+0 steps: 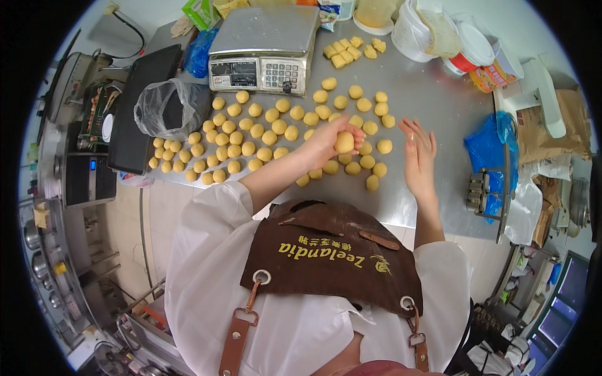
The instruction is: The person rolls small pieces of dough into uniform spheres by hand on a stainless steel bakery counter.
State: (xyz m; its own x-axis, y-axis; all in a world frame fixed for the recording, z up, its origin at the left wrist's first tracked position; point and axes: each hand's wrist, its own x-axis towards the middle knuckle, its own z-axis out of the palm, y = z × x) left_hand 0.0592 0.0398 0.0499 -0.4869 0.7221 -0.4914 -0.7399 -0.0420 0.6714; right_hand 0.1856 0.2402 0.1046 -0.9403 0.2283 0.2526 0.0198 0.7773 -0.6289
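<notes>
My left hand (322,144) is cupped around a round yellow dough ball (344,143), fingers curled behind it, above the metal worktable (433,94). To its right, my right hand (419,153) is raised with straight fingers, its palm turned toward the left hand and touching nothing. Many smooth yellow dough balls (248,148) lie in loose rows on the table, left of and beneath my left hand. Farther back sit several rough-cut dough pieces (343,52). Some balls are hidden behind my left hand and forearm.
A scale (263,59) stands at the back left. Beside it are a clear plastic bag (164,111) over a container and a black tray (144,106). White tubs (419,31) line the back right. A blue bag (484,147) and a metal rack (492,191) are at the right edge.
</notes>
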